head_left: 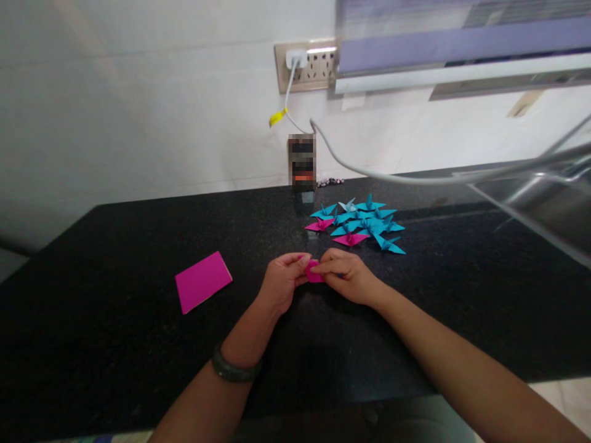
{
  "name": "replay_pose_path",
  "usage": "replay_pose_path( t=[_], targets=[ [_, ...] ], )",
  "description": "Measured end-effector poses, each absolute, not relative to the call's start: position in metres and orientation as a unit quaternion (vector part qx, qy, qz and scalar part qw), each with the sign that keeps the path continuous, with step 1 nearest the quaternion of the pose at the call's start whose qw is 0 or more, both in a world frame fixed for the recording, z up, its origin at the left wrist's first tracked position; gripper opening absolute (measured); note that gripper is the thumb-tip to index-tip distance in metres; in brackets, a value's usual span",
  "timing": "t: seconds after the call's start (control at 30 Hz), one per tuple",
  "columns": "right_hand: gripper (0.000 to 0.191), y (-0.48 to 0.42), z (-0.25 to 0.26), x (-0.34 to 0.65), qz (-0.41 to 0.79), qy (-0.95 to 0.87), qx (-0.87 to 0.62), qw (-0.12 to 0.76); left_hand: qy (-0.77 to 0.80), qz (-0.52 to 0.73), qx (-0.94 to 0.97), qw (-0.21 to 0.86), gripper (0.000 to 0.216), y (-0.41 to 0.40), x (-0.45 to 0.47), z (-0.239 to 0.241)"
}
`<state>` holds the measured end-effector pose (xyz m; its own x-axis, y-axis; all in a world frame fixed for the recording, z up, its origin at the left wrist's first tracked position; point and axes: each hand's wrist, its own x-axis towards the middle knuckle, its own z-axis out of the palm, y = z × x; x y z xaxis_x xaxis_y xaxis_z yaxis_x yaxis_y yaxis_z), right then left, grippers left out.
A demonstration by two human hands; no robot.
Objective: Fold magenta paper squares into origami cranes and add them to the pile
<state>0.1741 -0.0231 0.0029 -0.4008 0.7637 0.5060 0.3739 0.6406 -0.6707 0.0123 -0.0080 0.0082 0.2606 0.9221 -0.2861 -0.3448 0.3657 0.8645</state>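
Observation:
Between my two hands, just above the black countertop, is a small folded piece of pink origami paper [315,271]. My left hand [287,277] pinches its left side between thumb and fingers. On the other side my right hand [347,275] has its fingers closed on the paper's right edge. Fingers cover part of the folds. Beyond the hands lies a cluster of folded blue paper cranes [364,225], with a pink paper crane [351,239] at its near edge and another pink crane [320,225] at its left. A stack of pink paper [203,282] rests left of my hands.
A phone-like object [302,163], blurred out, leans upright against the wall behind the cranes. From the wall socket [318,66] a white cable [351,167] runs down and off to the right. A metal sink edge [530,224] borders the black countertop [115,246] at right.

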Motion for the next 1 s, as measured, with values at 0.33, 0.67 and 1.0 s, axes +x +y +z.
replay_pose_path(
  t=[0.33, 0.67, 1.0],
  targets=[
    [0.025, -0.0230, 0.0042, 0.1729, 0.275, -0.781, -0.367, 0.424, 0.440, 0.452, 0.363, 0.686, 0.018, -0.0073, 0.0155, 0.0064],
    [0.026, -0.0235, 0.0010, 0.1650, 0.362, -0.668, -0.524, 0.384, 0.435, 0.457, 0.403, 0.663, 0.018, -0.0101, 0.0171, 0.0081],
    [0.024, -0.0211, -0.0029, 0.1660, 0.349, -0.672, -0.536, 0.374, 0.441, 0.462, 0.428, 0.639, 0.018, -0.0106, 0.0178, 0.0082]
  ],
)
